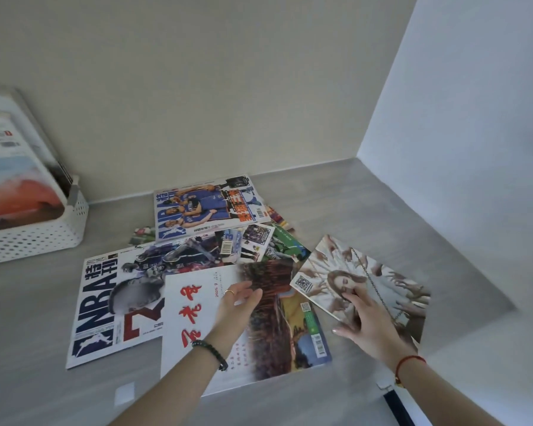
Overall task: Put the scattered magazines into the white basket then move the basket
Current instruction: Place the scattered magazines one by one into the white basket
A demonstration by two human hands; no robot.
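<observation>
Several magazines lie scattered on the grey floor. Nearest me is a white magazine with red characters; my left hand hovers open over its middle. To the right, my right hand grips the near edge of a magazine with a woman's portrait, lifting that side. A large NBA magazine lies to the left, and another NBA magazine lies nearer the wall. The white perforated basket stands at the far left with magazines leaning upright inside it.
A beige wall runs behind the pile and a white wall closes the corner on the right. Smaller magazines lie overlapped in the middle of the pile. A dark strip shows at the bottom right.
</observation>
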